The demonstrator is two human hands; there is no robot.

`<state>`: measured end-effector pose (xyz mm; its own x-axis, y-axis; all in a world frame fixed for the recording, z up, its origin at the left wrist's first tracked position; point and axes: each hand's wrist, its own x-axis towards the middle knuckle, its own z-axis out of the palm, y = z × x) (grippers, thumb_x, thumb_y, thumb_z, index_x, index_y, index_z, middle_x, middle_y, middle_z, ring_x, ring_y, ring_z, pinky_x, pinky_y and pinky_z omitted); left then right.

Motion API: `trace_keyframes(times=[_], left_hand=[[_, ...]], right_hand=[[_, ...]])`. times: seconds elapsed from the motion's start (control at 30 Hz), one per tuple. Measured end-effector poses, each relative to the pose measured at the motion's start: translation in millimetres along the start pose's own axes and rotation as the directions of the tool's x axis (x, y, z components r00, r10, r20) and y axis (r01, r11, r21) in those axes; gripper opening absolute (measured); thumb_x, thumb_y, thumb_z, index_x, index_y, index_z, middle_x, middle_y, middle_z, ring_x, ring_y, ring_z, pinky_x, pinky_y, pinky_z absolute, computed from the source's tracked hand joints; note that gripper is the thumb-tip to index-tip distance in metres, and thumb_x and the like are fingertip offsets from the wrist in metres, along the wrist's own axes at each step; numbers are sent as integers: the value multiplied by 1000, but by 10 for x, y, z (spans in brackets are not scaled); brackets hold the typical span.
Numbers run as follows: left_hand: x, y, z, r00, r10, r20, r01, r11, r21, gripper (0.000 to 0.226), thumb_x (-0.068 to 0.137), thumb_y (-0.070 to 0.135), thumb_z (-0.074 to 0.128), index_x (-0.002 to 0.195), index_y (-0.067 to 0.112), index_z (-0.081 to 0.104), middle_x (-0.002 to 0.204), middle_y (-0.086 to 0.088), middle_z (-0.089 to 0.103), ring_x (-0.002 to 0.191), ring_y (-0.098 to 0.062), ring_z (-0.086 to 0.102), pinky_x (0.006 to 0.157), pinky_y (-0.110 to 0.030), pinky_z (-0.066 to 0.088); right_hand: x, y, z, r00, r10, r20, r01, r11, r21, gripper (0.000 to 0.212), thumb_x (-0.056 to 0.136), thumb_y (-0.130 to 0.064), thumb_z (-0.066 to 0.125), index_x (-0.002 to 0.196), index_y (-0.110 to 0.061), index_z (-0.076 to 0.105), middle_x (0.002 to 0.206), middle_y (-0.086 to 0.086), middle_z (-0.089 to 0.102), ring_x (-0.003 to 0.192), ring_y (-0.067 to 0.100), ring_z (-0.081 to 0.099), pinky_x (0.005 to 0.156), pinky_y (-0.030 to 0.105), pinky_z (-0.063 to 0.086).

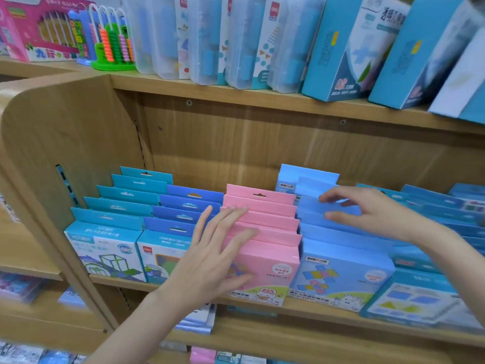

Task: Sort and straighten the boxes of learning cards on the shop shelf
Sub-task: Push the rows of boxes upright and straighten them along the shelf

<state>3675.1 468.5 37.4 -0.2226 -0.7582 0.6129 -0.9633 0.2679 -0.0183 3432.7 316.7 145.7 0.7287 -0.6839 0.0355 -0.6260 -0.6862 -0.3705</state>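
Head view is taking in a wooden shop shelf unit (236, 153) with a pale grain-print finish, a rounded side panel and visible screw heads in the back board. On its middle board, cardboard card boxes are standing upright in front-to-back rows, printed faces pointing out at the viewer, flat hang-tabs pointing up, each row's long axis running back toward the rear panel. From the left, the rows are reading teal boxes (105, 248), darker blue boxes (168, 232), pink boxes (265, 258) and light blue boxes (343, 261), with more blue boxes (420, 292) lying tilted at the right. On the board above, translucent plastic cases (210, 38) and tall blue cartons (338, 48) are leaning, beside a bead abacus (112, 43) and a pink toy box (44, 27).

Left hand (210, 258) is resting on the pink boxes, fingers straight and spread over the tabs, gripping nothing. Right hand (372, 214) is reaching over the light blue boxes, thumb and fingertips loosely curved and touching the tabs; a firm pinch cannot be told.
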Motion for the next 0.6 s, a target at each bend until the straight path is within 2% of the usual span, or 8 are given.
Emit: trace_keyframes(times=[0.07, 0.13, 0.23, 0.3, 0.4, 0.5, 0.6], left_hand=[[97, 64, 31, 1000, 25, 16, -26, 1000, 14, 67, 73, 59, 55, 126, 21, 40, 145, -11, 27, 134, -29, 27, 111, -53, 12], [193, 119, 43, 998, 31, 56, -34, 998, 53, 74, 69, 64, 53, 128, 22, 40, 146, -12, 26, 134, -32, 26, 111, -54, 11], [293, 188, 40, 993, 27, 116, -40, 993, 109, 81, 67, 71, 45, 131, 22, 40, 145, -15, 30, 133, -37, 27, 109, -58, 12], [321, 223, 45, 990, 31, 134, -46, 993, 113, 86, 67, 74, 44, 136, 23, 37, 146, -15, 30, 132, -38, 27, 107, -58, 13], [348, 214, 71, 980, 35, 196, -63, 988, 143, 104, 55, 72, 62, 140, 21, 33, 145, -15, 32, 129, -38, 32, 106, -52, 17], [371, 183, 79, 968, 24, 251, -69, 983, 170, 109, 43, 69, 74, 134, 18, 42, 134, -13, 47, 117, -33, 41, 99, -44, 23], [364, 169, 67, 968, 20, 250, -62, 985, 162, 105, 42, 69, 74, 129, 17, 49, 128, -10, 52, 110, -29, 42, 96, -42, 25]], right_hand=[[-177, 20, 40, 997, 57, 59, -54, 997, -60, 60, 69, -59, 57, 122, -33, 47, 122, -21, 49, 114, -3, 45, 97, 17, 34], [-304, 30, 111, 989, 85, 122, -69, 989, -130, 80, 65, -65, 60, 135, -35, 31, 134, -20, 36, 124, -1, 33, 99, 15, 26], [-401, 23, 243, 984, 106, 140, -63, 958, -281, 101, 66, -64, 65, 144, -34, 8, 146, -12, 21, 135, 10, 20, 110, 26, 18], [-417, 26, 323, 991, 95, 97, -50, 918, -394, 108, 65, -65, 66, 145, -33, 0, 142, -9, 21, 132, 13, 18, 108, 27, 16], [-406, 63, 416, 997, 58, 48, -23, 840, -542, 113, 66, -67, 63, 145, -29, -8, 136, -5, 22, 127, 16, 20, 105, 29, 19], [-395, 78, 440, 999, 36, 33, -11, 824, -567, 112, 68, -66, 62, 146, -27, -8, 133, -3, 24, 123, 16, 22, 103, 30, 22], [-402, 74, 422, 998, 27, 57, 8, 845, -534, 110, 68, -66, 63, 146, -29, -7, 131, -4, 26, 121, 16, 24, 100, 28, 21]])
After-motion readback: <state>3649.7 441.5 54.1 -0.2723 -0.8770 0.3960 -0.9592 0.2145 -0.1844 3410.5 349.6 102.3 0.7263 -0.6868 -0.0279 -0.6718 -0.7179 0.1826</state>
